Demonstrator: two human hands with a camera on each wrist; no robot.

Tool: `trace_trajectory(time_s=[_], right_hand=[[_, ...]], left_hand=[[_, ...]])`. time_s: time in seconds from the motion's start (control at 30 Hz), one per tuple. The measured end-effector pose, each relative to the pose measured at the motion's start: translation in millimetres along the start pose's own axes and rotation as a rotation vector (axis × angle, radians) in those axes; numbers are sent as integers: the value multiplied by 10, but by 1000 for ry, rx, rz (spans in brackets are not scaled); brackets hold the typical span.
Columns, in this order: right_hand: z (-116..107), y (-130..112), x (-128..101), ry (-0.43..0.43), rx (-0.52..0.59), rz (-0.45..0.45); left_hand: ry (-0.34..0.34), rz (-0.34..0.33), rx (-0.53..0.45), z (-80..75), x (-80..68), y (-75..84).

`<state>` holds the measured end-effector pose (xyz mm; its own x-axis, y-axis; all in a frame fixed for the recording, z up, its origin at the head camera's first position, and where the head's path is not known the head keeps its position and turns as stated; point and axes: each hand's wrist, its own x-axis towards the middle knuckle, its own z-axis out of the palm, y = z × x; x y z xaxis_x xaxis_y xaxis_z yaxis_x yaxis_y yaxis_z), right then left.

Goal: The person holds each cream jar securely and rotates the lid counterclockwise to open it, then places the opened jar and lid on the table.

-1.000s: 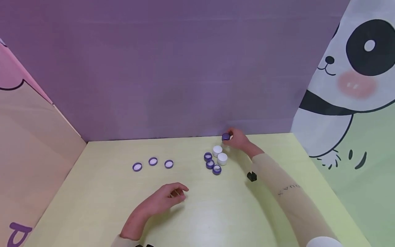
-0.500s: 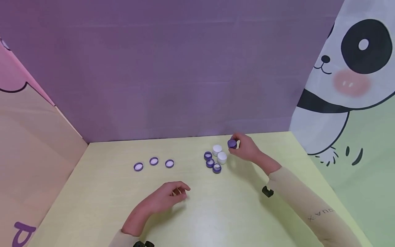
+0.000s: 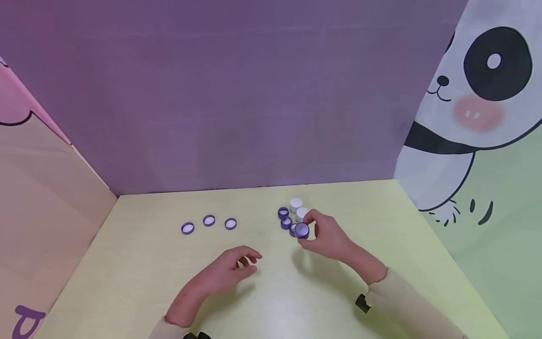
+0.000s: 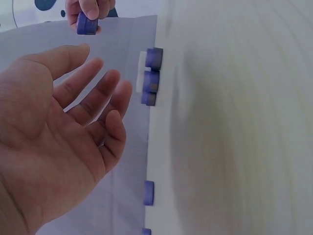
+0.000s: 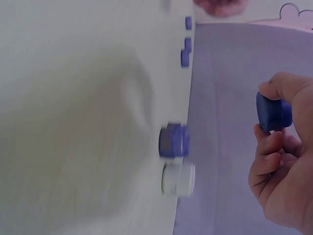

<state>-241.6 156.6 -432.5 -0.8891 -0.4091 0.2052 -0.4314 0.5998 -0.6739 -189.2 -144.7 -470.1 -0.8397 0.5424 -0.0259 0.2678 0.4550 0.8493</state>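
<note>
**Over the pale table (image 3: 127,263), one purple jar (image 3: 302,230) in a pinch!**

And there it is, a single jar up in the air, gripped between thumb and fingertips of the right hand (image 3: 330,238), its round top facing the head camera. From up there it partly covers the nearest of three purple jars (image 3: 286,222) standing in a short slanting row; the right wrist view has it well clear of the tabletop. Just beside that row, two white jars (image 3: 296,205), the nearer one partly behind the right fingers. So that's five in the cluster; whether they all touch, I can't say.

Across to the left side, three shallow purple discs (image 3: 209,220) with white centres, each lying apart from its neighbours. And the left hand (image 3: 224,272)? It hangs above the table, nearer the person, between the two groups, fingers loosely bent and thumb apart. Two beige sleeves (image 3: 410,301), one purple wall (image 3: 254,94) behind, one big panda (image 3: 478,94) printed on the right.
</note>
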Motion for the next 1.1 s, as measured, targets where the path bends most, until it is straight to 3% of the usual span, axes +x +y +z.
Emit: trace_trajectory(time_s=[0.2,0.33,0.57,0.7,0.87,1.1], right_hand=[[167,-220,-138,9,56,-130],[253,-332,-187,14,75,-192],[365,-493,-213,24,130,-150],[405,-564,-234,33,147,-189],[440,-639,-254,66,150,-227],[520,-676,-251,75,165,-180]], left_hand=[[50,75,52,-12,23,160],[82,87,133,-37,-10,319],[180,81,322,-107,-63,595],[199,75,399,-106,-83,694],[217,83,433,-108,-92,741],[214,89,434,-123,-97,721]])
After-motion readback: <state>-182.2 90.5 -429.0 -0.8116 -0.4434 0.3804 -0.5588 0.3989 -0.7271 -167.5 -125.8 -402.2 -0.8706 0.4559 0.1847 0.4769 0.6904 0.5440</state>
